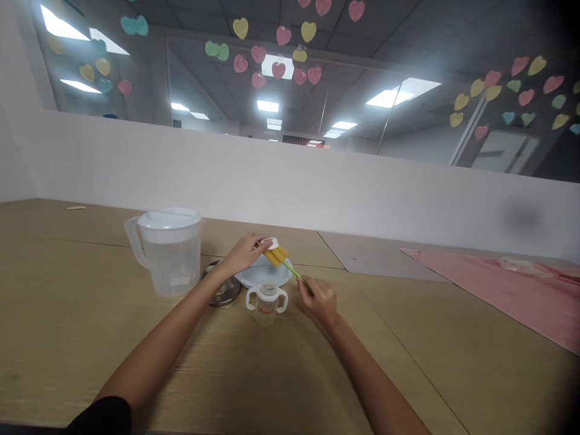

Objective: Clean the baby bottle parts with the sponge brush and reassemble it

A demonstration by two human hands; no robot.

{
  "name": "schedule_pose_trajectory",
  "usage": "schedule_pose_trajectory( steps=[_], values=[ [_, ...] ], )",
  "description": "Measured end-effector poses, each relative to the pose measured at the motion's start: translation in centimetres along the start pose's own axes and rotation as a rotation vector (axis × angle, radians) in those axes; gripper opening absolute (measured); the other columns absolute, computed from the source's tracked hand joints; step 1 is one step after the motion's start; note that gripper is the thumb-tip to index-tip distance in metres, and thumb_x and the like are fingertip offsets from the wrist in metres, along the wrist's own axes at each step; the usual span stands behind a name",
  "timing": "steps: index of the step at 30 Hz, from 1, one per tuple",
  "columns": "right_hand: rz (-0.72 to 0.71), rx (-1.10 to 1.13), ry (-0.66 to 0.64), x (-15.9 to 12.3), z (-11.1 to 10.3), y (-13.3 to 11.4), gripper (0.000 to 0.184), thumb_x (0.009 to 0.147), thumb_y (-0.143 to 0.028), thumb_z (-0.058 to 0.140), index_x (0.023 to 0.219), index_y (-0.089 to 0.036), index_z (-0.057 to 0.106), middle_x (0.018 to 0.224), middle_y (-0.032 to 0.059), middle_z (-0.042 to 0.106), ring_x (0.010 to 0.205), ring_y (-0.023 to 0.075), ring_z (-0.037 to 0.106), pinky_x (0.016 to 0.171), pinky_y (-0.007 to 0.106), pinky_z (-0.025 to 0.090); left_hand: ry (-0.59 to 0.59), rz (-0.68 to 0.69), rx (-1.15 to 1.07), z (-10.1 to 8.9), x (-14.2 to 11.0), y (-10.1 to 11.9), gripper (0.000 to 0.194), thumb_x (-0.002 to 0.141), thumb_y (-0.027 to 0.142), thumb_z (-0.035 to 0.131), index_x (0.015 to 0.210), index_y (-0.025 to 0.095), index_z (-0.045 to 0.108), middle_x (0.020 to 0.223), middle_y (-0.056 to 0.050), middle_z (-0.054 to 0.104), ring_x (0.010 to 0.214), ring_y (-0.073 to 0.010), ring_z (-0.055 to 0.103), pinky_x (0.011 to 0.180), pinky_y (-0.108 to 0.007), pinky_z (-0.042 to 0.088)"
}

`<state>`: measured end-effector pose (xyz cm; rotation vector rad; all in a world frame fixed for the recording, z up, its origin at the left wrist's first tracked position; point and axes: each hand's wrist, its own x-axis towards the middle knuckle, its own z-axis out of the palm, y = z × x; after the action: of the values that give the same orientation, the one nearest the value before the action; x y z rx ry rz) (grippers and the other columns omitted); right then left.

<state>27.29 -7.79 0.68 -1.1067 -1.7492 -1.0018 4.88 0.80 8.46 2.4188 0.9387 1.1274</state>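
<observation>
Sponge brush [276,257], against white piece [272,243] in L fingers [259,243], pinched in R fingers [312,285]

I'm working at a light wood surface [63,338]: plastic jug [170,260] w/ lid standing on it, round steel dish [225,289] sitting just beside, white plate [265,275] resting behind 2-handled cup [267,308], grey sheet [371,257] & pink cloth [498,290] lying far R.
</observation>
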Motion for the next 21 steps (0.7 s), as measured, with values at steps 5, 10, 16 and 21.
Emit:
schedule_pose_trajectory(
  steps=[5,10,16,21],
  values=[
    [0.047,0.014,-0.053,-0.1,0.3,-0.1,0.028,0.089,-0.027,0.047,0.072,-0.015,0.065,0.051,0.0008,0.058,0.045,0.0075,0.048,0.052,0.020,0.031,0.031,0.036,0.070,-1.0,-0.2,0.0,0.043,0.083,0.051,0.049,0.109,0.018,0.060,0.104,-0.007,0.059,0.093,-0.0198,0.056,0.080,-0.030,0.044],
    [0.127,-0.027,-0.090,0.0,0.8,-0.2,0.035,0.091,-0.031,0.042,0.070,-0.016,0.065,0.049,0.0007,0.058,0.043,0.0077,0.048,0.049,0.021,0.027,0.110,0.054,0.323,-2.0,-0.4,0.4,0.043,0.082,0.053,0.050,0.107,0.018,0.058,0.099,-0.007,0.058,0.093,-0.0222,0.056,0.080,-0.032,0.042],
    [0.283,-0.075,-0.032,0.2,0.6,0.3,0.039,0.092,-0.035,0.040,0.074,-0.014,0.067,0.050,0.0019,0.060,0.041,0.0079,0.048,0.045,0.021,0.026,0.118,-0.014,0.409,-2.2,-0.6,0.5,0.044,0.079,0.055,0.053,0.101,0.018,0.060,0.095,-0.007,0.059,0.087,-0.0226,0.057,0.074,-0.031,0.042],
    [0.125,0.035,-0.040,0.4,0.2,-0.3,0.035,0.092,-0.031,0.042,0.076,-0.015,0.067,0.051,0.0012,0.060,0.045,0.0073,0.050,0.051,0.020,0.032,0.090,0.001,0.432,-1.7,-0.7,1.2,0.044,0.078,0.054,0.054,0.102,0.017,0.060,0.096,-0.008,0.060,0.087,-0.0223,0.058,0.074,-0.030,0.043]
  ],
)
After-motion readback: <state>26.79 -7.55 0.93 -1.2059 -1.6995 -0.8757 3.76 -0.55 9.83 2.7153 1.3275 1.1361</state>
